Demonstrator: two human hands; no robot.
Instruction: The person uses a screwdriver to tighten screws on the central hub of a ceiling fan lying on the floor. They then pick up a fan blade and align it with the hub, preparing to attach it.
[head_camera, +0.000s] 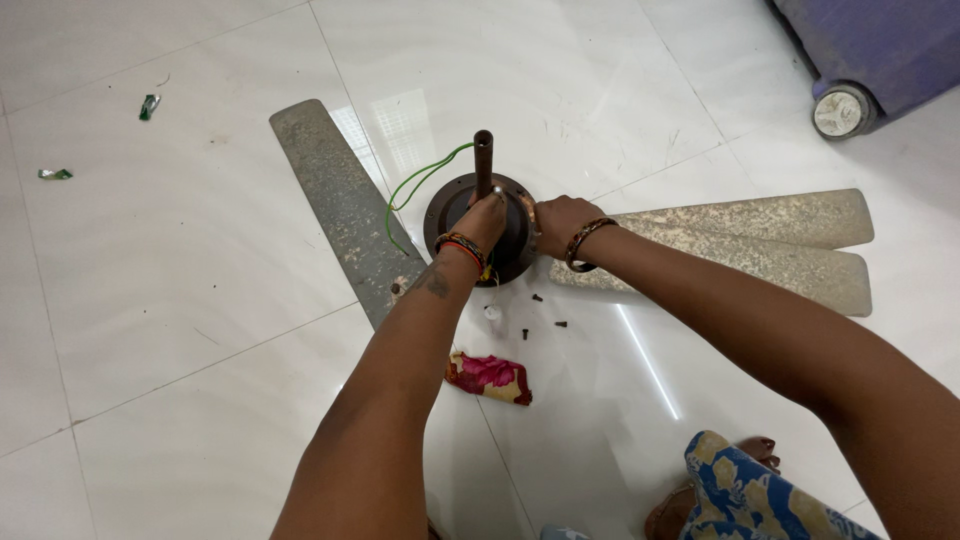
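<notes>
A dusty ceiling fan lies on the white tiled floor. Its round dark brown motor housing (447, 207) sits in the middle, with a short rod (483, 160) standing up from it and a green wire (420, 181) looping out. My left hand (484, 218) rests on top of the housing at the base of the rod, fingers bent down. My right hand (558, 222) grips the housing's right edge, where two pale blades (760, 240) join it. A grey blade (340, 205) stretches to the upper left.
Several small dark screws (541, 312) and a small white piece (492, 312) lie just below the motor. A red and yellow cloth (490, 377) lies nearer me. A wheeled purple object (870, 50) stands at the top right. Green scraps (148, 105) dot the left floor.
</notes>
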